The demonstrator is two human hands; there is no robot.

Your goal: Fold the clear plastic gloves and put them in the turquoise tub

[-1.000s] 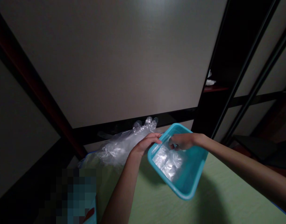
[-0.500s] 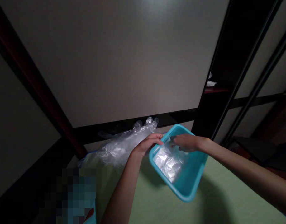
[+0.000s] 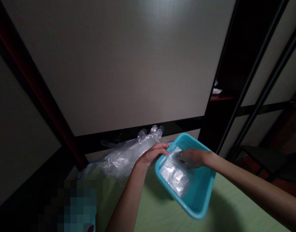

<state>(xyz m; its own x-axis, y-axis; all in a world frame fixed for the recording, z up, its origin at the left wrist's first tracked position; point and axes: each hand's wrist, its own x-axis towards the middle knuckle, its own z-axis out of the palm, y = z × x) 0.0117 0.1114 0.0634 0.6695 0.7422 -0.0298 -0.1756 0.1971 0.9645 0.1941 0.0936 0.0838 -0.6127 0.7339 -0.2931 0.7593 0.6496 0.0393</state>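
Observation:
A turquoise plastic basin (image 3: pixel 198 196) is tilted above a green surface. My left hand (image 3: pixel 154 154) grips its left rim, thumb over the edge. Inside the basin, my right hand (image 3: pixel 192 158) is over a clear crinkled plastic film (image 3: pixel 174 175); its fingers are blurred and partly bent, and whether they hold any film is unclear. To the left of the basin lies a heap of clear plastic gloves (image 3: pixel 125 158), with glove fingers sticking up at its top.
The green covered surface (image 3: pixel 152 206) extends below the basin. Behind it stands a pale cabinet panel (image 3: pixel 138 71) with dark frames. A dark open shelf (image 3: pixel 222 97) holds something white at the right. A dark chair (image 3: pixel 264 159) is farther right. A pixelated patch covers the lower left.
My right hand has shifted slightly within the basin, its fingers lower over the film. The basin and my left hand appear slightly lower in view.

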